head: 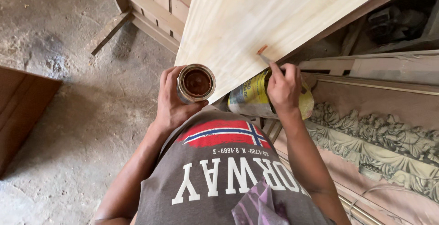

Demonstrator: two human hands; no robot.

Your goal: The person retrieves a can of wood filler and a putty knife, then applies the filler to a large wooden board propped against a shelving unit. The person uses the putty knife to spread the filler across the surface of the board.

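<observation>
My left hand (171, 101) grips a small open tin can (196, 83) holding dark reddish-brown paste, held just off the near edge of a pale wooden board (256, 14). My right hand (284, 88) holds a thin putty knife (264, 56) whose tip, loaded with brown filler, touches the board close to its right edge. Below that hand, partly hidden under the board, sits a crumpled yellow and blue bag (249, 98).
A carved ornamental wooden panel (384, 138) lies at the right. Slatted timber frames (151, 5) lean at the top. A brown board (20, 110) sits at the left on the dusty concrete floor (68, 46). Lumber and clutter fill the upper right.
</observation>
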